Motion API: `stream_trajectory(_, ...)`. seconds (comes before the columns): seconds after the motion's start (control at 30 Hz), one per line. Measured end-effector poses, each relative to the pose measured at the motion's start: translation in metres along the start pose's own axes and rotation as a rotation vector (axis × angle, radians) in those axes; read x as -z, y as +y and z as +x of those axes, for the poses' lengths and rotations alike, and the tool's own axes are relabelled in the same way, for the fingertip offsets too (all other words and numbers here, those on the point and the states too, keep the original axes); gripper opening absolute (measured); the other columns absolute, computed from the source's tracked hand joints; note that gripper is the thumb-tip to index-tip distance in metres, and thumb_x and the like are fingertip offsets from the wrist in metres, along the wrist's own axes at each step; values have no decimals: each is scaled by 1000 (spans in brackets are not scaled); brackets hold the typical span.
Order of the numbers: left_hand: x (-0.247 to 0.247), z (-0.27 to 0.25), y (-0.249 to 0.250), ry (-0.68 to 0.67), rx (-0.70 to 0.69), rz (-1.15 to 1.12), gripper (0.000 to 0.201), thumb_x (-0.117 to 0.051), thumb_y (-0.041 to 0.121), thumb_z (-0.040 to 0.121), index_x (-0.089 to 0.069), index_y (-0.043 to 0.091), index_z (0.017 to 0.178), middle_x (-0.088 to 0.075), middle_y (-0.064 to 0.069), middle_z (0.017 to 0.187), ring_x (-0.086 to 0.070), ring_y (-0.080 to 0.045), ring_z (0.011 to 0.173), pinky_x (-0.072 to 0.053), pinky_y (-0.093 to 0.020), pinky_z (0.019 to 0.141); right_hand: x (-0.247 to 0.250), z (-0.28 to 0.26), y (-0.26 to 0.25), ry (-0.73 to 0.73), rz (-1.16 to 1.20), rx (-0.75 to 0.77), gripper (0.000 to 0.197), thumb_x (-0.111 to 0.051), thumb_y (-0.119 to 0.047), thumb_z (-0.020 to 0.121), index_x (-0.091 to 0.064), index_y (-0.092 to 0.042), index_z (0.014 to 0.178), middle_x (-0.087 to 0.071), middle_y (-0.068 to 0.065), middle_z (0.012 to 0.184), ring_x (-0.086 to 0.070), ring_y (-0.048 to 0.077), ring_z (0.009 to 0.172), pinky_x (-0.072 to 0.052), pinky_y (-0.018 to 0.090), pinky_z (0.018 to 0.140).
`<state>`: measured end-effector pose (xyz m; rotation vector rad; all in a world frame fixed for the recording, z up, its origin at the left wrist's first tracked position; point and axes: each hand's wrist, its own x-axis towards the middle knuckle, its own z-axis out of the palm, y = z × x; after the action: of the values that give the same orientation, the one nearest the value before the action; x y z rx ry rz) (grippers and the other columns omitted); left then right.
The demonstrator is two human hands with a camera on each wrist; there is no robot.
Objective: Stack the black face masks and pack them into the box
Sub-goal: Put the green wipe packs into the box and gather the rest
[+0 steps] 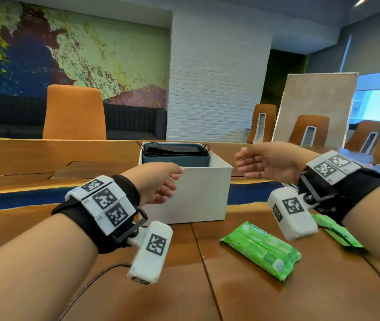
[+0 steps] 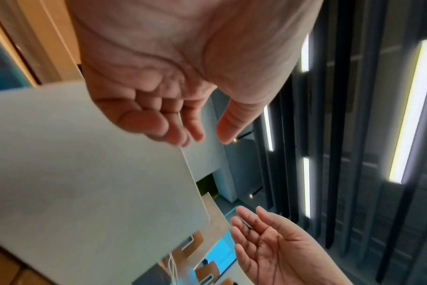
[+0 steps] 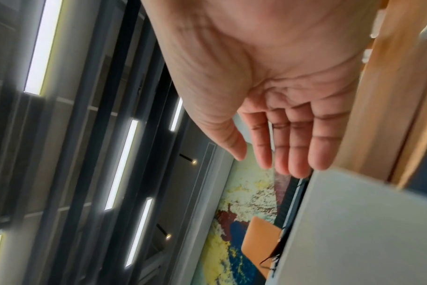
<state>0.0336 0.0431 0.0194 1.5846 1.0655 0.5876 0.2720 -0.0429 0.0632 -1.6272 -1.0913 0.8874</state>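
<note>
My left hand [image 1: 159,181] and right hand [image 1: 270,162] hover empty with fingers relaxed, at the 9 and 3 o'clock sides of the white box [image 1: 198,195]. The black face masks [image 1: 175,150] sit stacked in a blue tray [image 1: 177,161] atop the box at 12 o'clock. I judge them light, soft and floppy, best pinched by both short ends.
</note>
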Motion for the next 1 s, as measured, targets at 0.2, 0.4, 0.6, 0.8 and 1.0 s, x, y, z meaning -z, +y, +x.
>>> stream_trajectory(0.2, -75, 5, 0, -207, 77, 176, 23, -49, 34, 97, -54, 13, 89, -49, -6, 82, -49, -16, 70, -45, -27, 66, 44, -43, 61, -43, -140, -395, 20, -55, -31, 94, -52, -12, 98, -57, 6, 80, -56, 16, 68, -50, 24, 52)
stream_trajectory(0.4, -120, 16, -5, -198, 154, 272, 23, -46, 35, 97, -54, 13, 99, -46, -9, 109, -46, -21, 97, -43, -36, 84, 61, -69, 106, 12, -202, -545, 27, -59, -31, 93, -51, -6, 100, -60, 13, 83, -62, 21, 71, -55, 28, 55)
stream_trajectory(0.6, -145, 24, -13, -226, 202, 298, 45, -46, 34, 98, -49, 5, 133, -47, -17, 137, -47, -29, 124, -41, -40, 100, 49, -76, 127, -22, -101, -606, 42, -62, -26, 91, -43, 2, 116, -64, 24, 95, -70, 28, 74, -59, 31, 57)
stream_trajectory(0.8, -152, 31, -16, -209, 229, 279, 38, -50, 34, 96, -52, 3, 119, -56, -13, 94, -52, -20, 81, -47, -26, 69, 34, -72, 130, 7, 47, -551, 52, -63, -17, 90, -35, 4, 129, -59, 26, 99, -68, 30, 75, -60, 34, 61)
stream_trajectory(1.0, -156, 33, -15, -220, 243, 297, 44, -54, 35, 94, -46, 6, 126, -58, -14, 119, -53, -20, 83, -43, -25, 56, 22, -65, 133, 2, 79, -541, 53, -62, -16, 91, -39, 4, 134, -52, 18, 97, -60, 27, 82, -54, 37, 72)
